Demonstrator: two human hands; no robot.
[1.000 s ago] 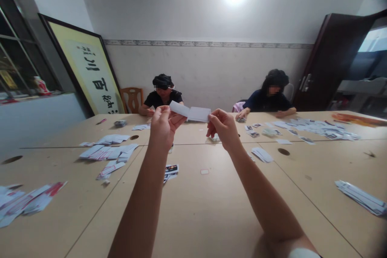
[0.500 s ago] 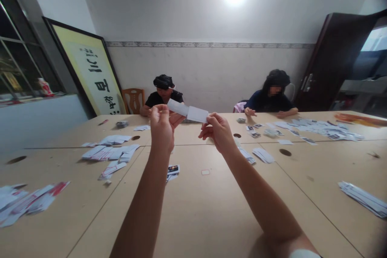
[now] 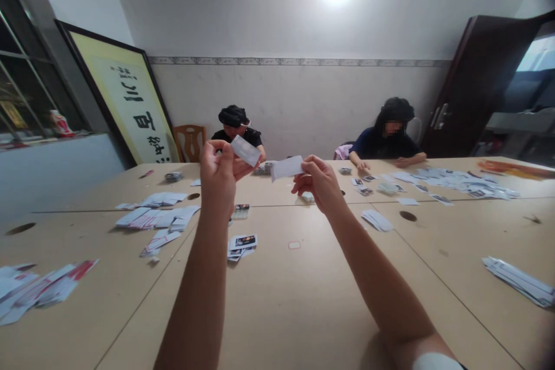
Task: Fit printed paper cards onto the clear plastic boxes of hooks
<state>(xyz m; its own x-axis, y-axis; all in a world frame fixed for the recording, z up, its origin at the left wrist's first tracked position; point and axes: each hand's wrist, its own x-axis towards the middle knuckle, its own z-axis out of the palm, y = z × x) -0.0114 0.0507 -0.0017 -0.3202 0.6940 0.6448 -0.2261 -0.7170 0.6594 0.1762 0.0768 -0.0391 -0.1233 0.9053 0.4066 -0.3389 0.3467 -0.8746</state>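
Observation:
My left hand (image 3: 220,169) pinches a small whitish rectangular slip (image 3: 245,151) with a slight sheen, tilted down to the right. Between the thumb and fingers of my right hand (image 3: 321,184) is a white paper slip (image 3: 287,167), held by its right end. Both hands are raised above the table, and a gap separates the two slips. Below my left hand lies a small pile of dark-printed cards (image 3: 243,245). A little white label with a reddish border (image 3: 294,245) rests on the tabletop between my forearms.
Stacks of white paper slips (image 3: 156,218) lie on the left of the table (image 3: 277,312), with more (image 3: 28,289) nearer me. Another stack (image 3: 518,280) is at the right. Scattered papers (image 3: 459,182) cover the far right. Two people (image 3: 388,141) sit across the table.
The two slips, touching or overlapping before, are now apart. My left hand has shifted left and its slip has tilted more. The right slip has turned, its left end lower.

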